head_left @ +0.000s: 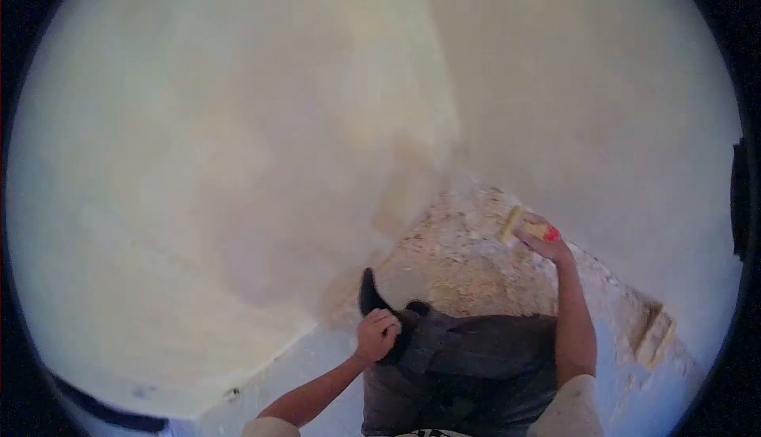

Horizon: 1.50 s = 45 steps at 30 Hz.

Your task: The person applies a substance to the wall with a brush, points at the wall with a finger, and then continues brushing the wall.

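Note:
My right hand (541, 240) is closed round the yellow handle of a wide, flat brush (511, 224). The handle's end is red, and the brush's pale head is over the debris-strewn floor (456, 266) close to the right wall. Curled into a loose fist, my left hand (378, 335) rests at my bent left knee, beside a black shoe (368, 290). Nothing shows between its fingers.
A pale wall (238, 120) and a greyer wall (587, 120) meet in a corner ahead. Brown and white crumbs cover the floor there. A yellowish block-like piece (656, 340) lies at the lower right. My dark trousers (468, 366) fill the bottom middle.

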Each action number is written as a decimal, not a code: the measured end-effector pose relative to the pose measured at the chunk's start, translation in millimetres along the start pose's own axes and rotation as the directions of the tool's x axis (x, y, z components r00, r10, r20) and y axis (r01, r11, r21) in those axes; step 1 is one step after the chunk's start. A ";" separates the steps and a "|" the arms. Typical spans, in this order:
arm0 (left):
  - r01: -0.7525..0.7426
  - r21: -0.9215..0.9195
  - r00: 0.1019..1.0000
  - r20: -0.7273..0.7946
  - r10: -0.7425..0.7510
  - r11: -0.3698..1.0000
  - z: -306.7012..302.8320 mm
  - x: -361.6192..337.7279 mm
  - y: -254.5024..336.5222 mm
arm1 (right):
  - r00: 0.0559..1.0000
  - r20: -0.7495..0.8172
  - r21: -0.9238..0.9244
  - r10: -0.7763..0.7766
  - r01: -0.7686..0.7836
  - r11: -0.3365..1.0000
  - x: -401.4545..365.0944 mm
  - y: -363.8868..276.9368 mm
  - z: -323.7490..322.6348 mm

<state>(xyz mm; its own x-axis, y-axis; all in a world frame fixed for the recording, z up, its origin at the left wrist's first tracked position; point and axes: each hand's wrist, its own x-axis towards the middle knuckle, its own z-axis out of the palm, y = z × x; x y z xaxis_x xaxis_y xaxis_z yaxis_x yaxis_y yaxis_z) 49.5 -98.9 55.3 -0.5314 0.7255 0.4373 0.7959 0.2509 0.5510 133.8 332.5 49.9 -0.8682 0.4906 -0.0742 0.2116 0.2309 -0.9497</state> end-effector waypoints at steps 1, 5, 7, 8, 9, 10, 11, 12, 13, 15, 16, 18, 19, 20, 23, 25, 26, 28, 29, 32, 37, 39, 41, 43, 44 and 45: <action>0.029 0.034 1.000 0.003 -0.029 0.999 -1.3 -2.1 -1.0 | 1.000 0.008 0.113 0.003 -0.004 0.994 -14.1 -23.0 -4.7; 0.096 0.078 0.995 0.007 -0.097 0.992 -1.5 -9.3 -1.5 | 0.993 -0.110 0.451 0.030 0.023 0.892 -55.4 -47.6 2.7; 0.081 0.110 0.997 0.012 -0.082 0.991 -0.2 -2.3 7.1 | 0.990 -0.137 0.394 -0.047 0.098 0.914 -51.8 -51.3 -4.5; 0.086 0.146 0.996 0.012 -0.088 0.986 -0.5 -3.4 11.2 | 0.984 -0.136 0.335 -0.118 0.158 0.929 -52.9 -50.1 -6.5; 0.080 0.135 0.996 0.032 -0.085 0.988 -0.9 -4.2 12.0 | 0.984 -0.150 0.334 -0.100 0.145 0.931 -47.2 -41.6 -4.2; 0.080 0.148 0.996 0.033 -0.086 0.986 -1.1 -5.3 9.8 | 0.939 -0.304 0.310 -0.159 0.256 0.916 -34.2 -27.7 0.8; 0.079 0.162 0.996 0.029 -0.085 0.984 0.4 -3.5 8.1 | 0.866 -0.448 0.266 -0.221 0.365 0.892 -26.9 -21.8 0.8; 0.062 0.160 0.998 0.016 -0.065 0.985 0.6 -1.0 12.1 | 0.861 -0.458 0.255 -0.221 0.365 0.895 -28.4 -25.8 -2.3; 0.053 0.150 0.998 0.017 -0.056 0.987 1.5 -1.3 13.7 | 0.850 -0.491 0.288 -0.190 0.364 0.886 -30.2 -31.5 -4.4; 0.102 0.153 0.994 0.015 -0.105 0.983 3.2 -3.1 12.7 | 0.831 -0.533 0.313 -0.159 0.369 0.875 -28.5 -33.9 -7.8; 0.070 0.166 0.997 0.022 -0.075 0.984 3.2 -3.0 13.0 | 0.800 -0.578 0.312 -0.159 0.396 0.864 -28.2 -31.2 -9.7; 0.030 0.168 0.999 0.015 -0.033 0.985 6.4 -5.6 -1.2 | 0.787 -0.603 0.311 -0.134 0.386 0.868 -32.0 -26.9 -3.3; -0.013 0.185 1.000 0.001 0.013 0.983 6.6 -9.9 -2.2 | 0.763 -0.632 0.268 -0.136 0.380 0.885 -35.2 -33.6 -7.4; 0.015 0.179 1.000 0.018 -0.018 0.984 4.9 -15.4 1.1 | 0.738 -0.660 0.222 -0.142 0.372 0.901 -39.4 -38.0 -8.7; 0.054 0.225 0.995 0.073 -0.072 0.973 2.9 -3.7 15.2 | 0.748 -0.650 0.265 -0.137 0.392 0.881 -43.6 -47.9 -15.7; 0.028 0.239 0.996 0.071 -0.047 0.971 1.6 2.0 24.1 | 0.780 -0.626 0.464 0.001 0.371 0.805 -41.3 -51.3 -5.7; 0.022 0.230 0.996 0.077 -0.041 0.973 2.4 1.8 24.9 | 0.812 -0.572 0.636 0.118 0.348 0.689 -39.8 -50.5 1.1; 0.020 0.267 0.995 0.088 -0.045 0.964 3.4 -1.4 21.6 | 0.882 -0.449 0.647 0.143 0.210 0.733 -35.7 -43.3 13.5; 0.022 0.257 0.994 0.100 -0.049 0.966 3.8 0.8 19.9 | 0.944 -0.315 0.561 0.101 0.100 0.822 -36.1 -38.4 14.6; 0.081 0.176 0.983 0.147 -0.107 0.981 3.2 11.3 27.2 | 0.995 -0.095 0.400 -0.029 0.065 0.914 -43.3 -31.4 28.2; 0.199 -0.216 0.961 0.232 -0.148 0.956 15.8 75.0 63.3 | 0.981 0.029 -0.126 -0.194 0.196 0.972 -40.4 -21.9 42.4; -0.235 -0.211 0.933 0.225 0.281 0.949 30.9 119.5 109.6 | 0.963 0.158 -0.375 -0.218 0.263 0.889 -52.9 -20.7 49.8; -0.431 -0.320 0.812 0.270 0.518 0.844 46.2 165.2 162.6 | 0.913 0.332 -0.391 -0.239 0.363 0.845 -46.1 -1.8 59.8; -0.569 -0.326 0.724 0.238 0.648 0.755 74.0 197.0 204.9 | 0.834 0.496 -0.388 -0.243 0.462 0.797 -38.0 17.3 61.6; -0.631 -0.282 0.691 0.220 0.688 0.723 91.7 209.9 222.2 | 0.846 0.474 -0.353 -0.245 0.437 0.828 -37.1 22.2 68.9; -0.613 -0.241 0.716 0.234 0.658 0.752 117.9 220.7 232.3 | 0.858 0.449 -0.315 -0.247 0.411 0.855 -36.7 23.1 80.5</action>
<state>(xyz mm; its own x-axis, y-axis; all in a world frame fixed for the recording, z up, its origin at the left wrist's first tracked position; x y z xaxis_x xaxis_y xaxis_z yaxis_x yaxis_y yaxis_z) 151.4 195.1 196.0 0.2115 0.8344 0.5089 0.8545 -0.4106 0.3181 134.4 252.2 6.1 -0.9993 -0.0135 0.0345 -0.0347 0.6641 -0.7468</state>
